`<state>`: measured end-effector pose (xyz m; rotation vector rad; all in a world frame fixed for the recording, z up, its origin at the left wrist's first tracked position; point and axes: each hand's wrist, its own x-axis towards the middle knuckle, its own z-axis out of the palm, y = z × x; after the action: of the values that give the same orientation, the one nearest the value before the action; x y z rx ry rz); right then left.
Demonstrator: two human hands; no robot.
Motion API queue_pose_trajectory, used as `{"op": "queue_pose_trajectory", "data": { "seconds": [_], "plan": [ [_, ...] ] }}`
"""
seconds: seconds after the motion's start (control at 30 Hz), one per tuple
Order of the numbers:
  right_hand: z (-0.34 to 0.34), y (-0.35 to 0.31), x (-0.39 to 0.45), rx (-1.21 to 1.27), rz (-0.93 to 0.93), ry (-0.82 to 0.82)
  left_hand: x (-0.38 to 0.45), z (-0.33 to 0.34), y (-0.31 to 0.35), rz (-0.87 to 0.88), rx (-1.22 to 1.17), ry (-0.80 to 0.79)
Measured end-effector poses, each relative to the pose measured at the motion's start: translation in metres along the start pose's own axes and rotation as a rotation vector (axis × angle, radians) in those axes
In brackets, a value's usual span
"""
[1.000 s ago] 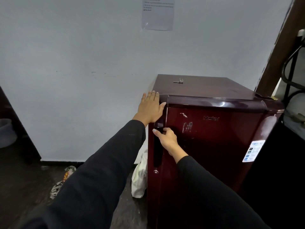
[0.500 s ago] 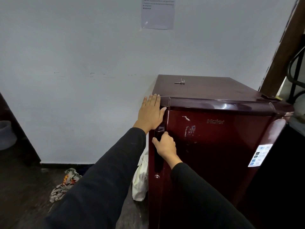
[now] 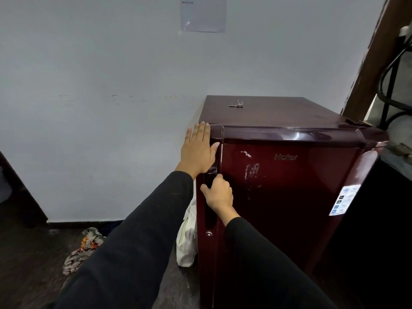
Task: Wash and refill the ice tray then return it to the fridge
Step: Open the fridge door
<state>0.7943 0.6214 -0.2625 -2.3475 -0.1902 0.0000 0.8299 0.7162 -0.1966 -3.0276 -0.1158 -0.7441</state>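
A small dark red fridge [image 3: 289, 197] stands against the white wall with its door closed. My left hand [image 3: 198, 150] lies flat, fingers together, against the fridge's upper left side corner, thumb on the door edge. My right hand [image 3: 217, 192] curls around the recessed door handle [image 3: 210, 210] on the door's left edge. The ice tray is not in view. A keyhole [image 3: 209, 233] sits below the handle.
A key [image 3: 236, 105] lies on the fridge top. A white bag [image 3: 186, 237] leans on the floor against the fridge's left side, with patterned cloth [image 3: 84, 246] further left. A wooden post [image 3: 367, 63] and black metal frame [image 3: 392, 70] stand at right.
My right hand has closed tighter on the door handle and my left hand has shifted slightly down the side. The door stays closed; the view has drifted a little.
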Motion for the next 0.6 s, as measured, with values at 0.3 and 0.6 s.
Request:
{"op": "queue_pose_trajectory", "data": {
  "seconds": [0.3,0.6],
  "plan": [
    [0.005,0.011,-0.016,-0.016,-0.024,0.056,-0.018,0.003,0.003,0.000,-0.006,0.068],
    [-0.004,0.024,-0.050,0.019,-0.024,0.085,-0.055,-0.008,0.028,-0.061,-0.057,0.148]
  ]
}}
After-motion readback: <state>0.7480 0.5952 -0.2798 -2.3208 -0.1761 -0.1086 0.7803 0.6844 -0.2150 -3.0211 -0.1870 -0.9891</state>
